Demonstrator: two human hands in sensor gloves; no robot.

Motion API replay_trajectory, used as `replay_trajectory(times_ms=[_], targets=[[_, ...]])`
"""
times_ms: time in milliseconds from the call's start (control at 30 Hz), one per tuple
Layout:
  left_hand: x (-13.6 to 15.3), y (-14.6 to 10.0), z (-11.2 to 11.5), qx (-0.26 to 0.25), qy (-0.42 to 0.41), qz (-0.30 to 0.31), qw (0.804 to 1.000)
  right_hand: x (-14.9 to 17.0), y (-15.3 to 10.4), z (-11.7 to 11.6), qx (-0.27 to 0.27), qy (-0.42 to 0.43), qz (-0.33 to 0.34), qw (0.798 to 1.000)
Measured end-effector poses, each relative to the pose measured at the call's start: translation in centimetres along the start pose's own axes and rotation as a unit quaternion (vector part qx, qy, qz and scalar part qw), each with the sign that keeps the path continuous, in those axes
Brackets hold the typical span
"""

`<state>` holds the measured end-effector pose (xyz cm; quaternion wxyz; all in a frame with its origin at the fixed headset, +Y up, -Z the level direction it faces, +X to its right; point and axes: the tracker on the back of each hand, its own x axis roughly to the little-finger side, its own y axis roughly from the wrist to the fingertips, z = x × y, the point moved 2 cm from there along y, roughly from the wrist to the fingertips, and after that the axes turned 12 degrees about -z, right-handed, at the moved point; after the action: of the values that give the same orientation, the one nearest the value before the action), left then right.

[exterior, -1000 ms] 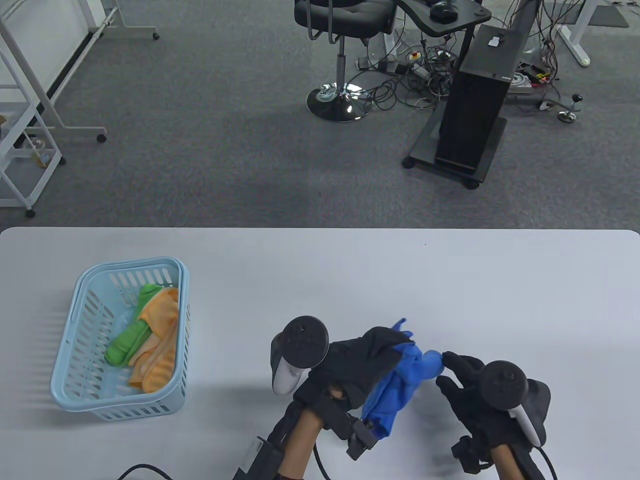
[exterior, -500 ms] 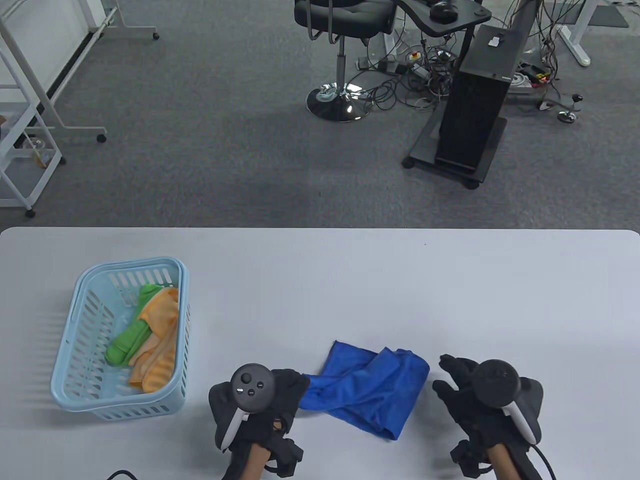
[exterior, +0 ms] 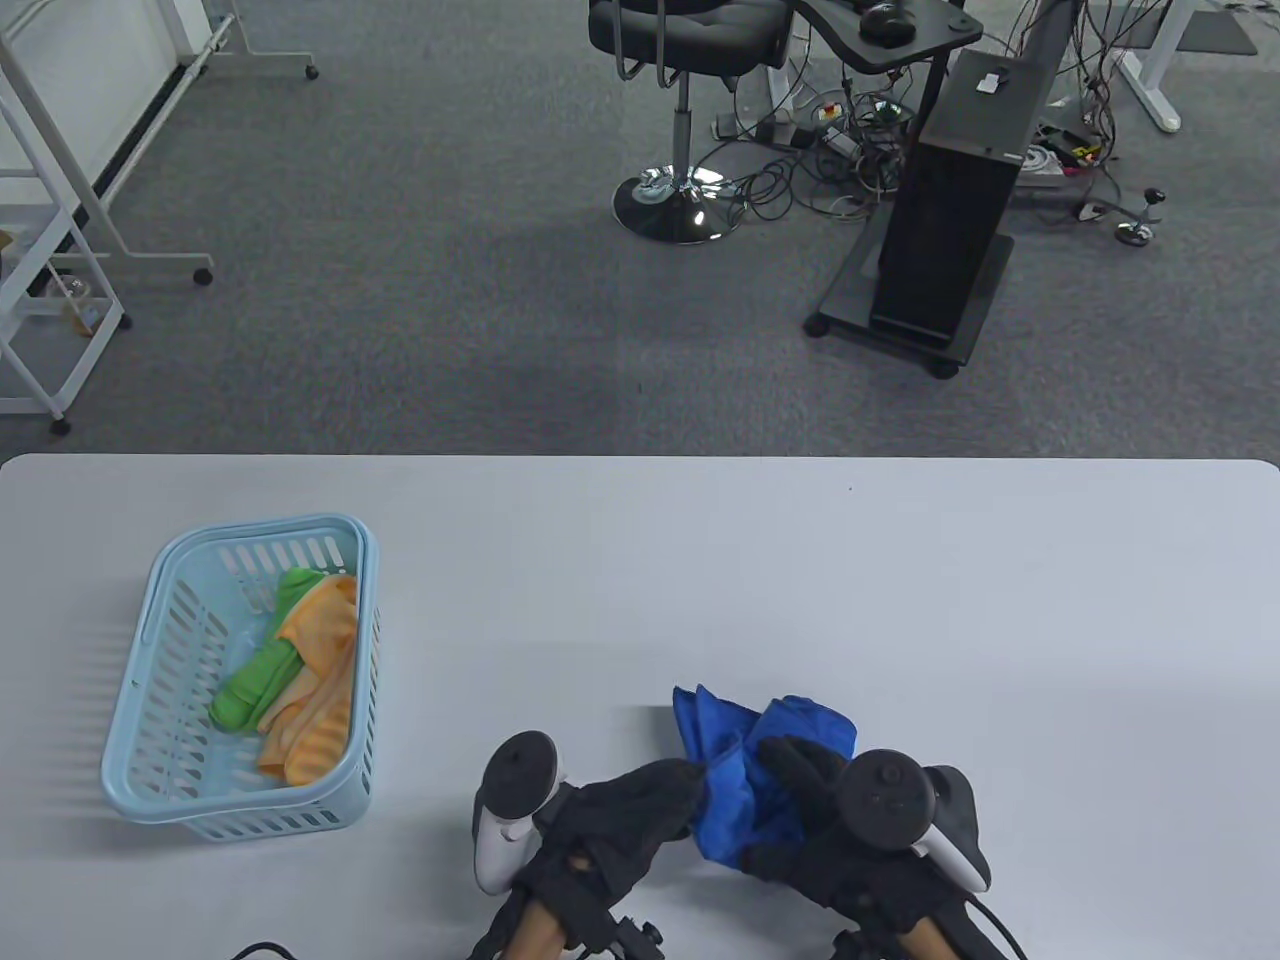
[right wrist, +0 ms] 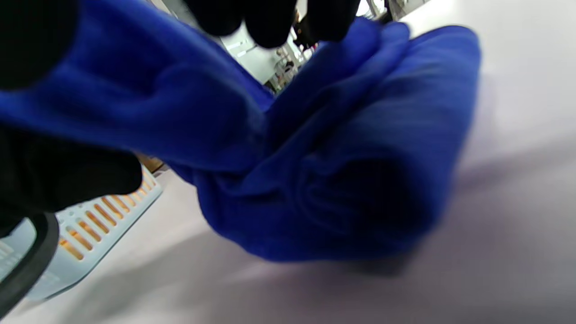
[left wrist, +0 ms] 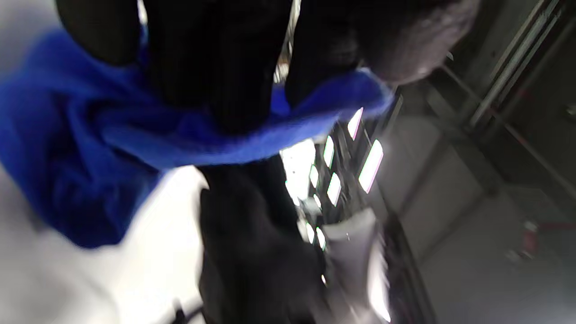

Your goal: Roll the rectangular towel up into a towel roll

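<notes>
A crumpled blue towel (exterior: 745, 760) lies bunched near the table's front edge, between both gloved hands. My left hand (exterior: 655, 795) grips its near left edge, and the left wrist view shows blue towel (left wrist: 90, 135) folded around the dark fingers (left wrist: 216, 67). My right hand (exterior: 800, 775) has come in from the right and holds the towel's near right part. In the right wrist view the towel (right wrist: 337, 148) fills the frame, with fingertips (right wrist: 270, 18) pinching a fold at the top. Part of the towel is hidden under the hands.
A light blue plastic basket (exterior: 150, 700) stands at the table's left, holding a green towel roll (exterior: 260, 680) and an orange towel (exterior: 320, 690). The white table (exterior: 900, 600) stretches behind and to the right of the hands. Beyond its far edge are a chair and carts.
Both hands have closed in toward each other on the towel. It went from held up, to lying spread, to bunched between the hands. The right hand has moved left onto it.
</notes>
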<state>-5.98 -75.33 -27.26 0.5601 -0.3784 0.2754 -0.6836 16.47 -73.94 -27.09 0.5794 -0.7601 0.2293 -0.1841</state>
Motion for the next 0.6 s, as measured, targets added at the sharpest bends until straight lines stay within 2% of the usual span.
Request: replay_trajectory(times_ms=[33, 67, 133, 167, 300, 367, 400, 433, 467, 533, 567, 600], targets=[[-0.4, -0.1, 0.0, -0.027, 0.020, 0.006, 0.999, 0.1, 0.1, 0.5, 0.046, 0.001, -0.015, 0.999], [-0.8, -0.3, -0.4, -0.080, 0.056, 0.013, 0.995, 0.5, 0.3, 1.1, 0.081, 0.009, -0.022, 0.996], [-1.0, -0.9, -1.4, -0.157, 0.115, 0.003, 0.981, 1.2, 0.4, 1.8, 0.086, 0.028, -0.027, 0.996], [-0.8, -1.1, -1.8, -0.171, 0.126, -0.008, 0.977, 1.6, 0.4, 2.1, 0.083, 0.041, -0.031, 0.995], [0.3, -1.3, -2.2, -0.160, 0.138, -0.033, 0.977, 2.9, 0.4, 3.0, 0.075, 0.062, -0.041, 0.994], [0.2, -0.9, -1.5, -0.129, 0.138, -0.031, 0.981, 2.5, 0.5, 2.2, 0.009, 0.059, -0.023, 0.998], [0.2, -0.4, -0.8, -0.100, 0.131, -0.024, 0.986, 2.0, 0.3, 1.1, -0.055, 0.052, -0.015, 0.997], [0.2, -0.2, -0.3, -0.076, 0.123, -0.019, 0.989, 1.8, 0.3, 0.8, -0.061, 0.050, -0.011, 0.997], [0.4, 0.3, 0.6, -0.035, 0.107, -0.015, 0.994, 1.3, 0.3, 0.0, -0.061, 0.038, -0.007, 0.997], [0.4, 0.5, 1.4, -0.005, 0.091, -0.008, 0.996, 1.0, 0.4, -0.2, -0.031, 0.020, -0.024, 0.999], [0.2, 0.4, 1.5, -0.014, 0.093, -0.004, 0.996, 0.9, 0.4, 0.1, -0.002, 0.015, -0.033, 0.999], [0.0, 0.2, 1.1, -0.043, 0.107, -0.006, 0.993, 1.0, 0.6, 0.5, 0.018, 0.017, -0.030, 0.999]])
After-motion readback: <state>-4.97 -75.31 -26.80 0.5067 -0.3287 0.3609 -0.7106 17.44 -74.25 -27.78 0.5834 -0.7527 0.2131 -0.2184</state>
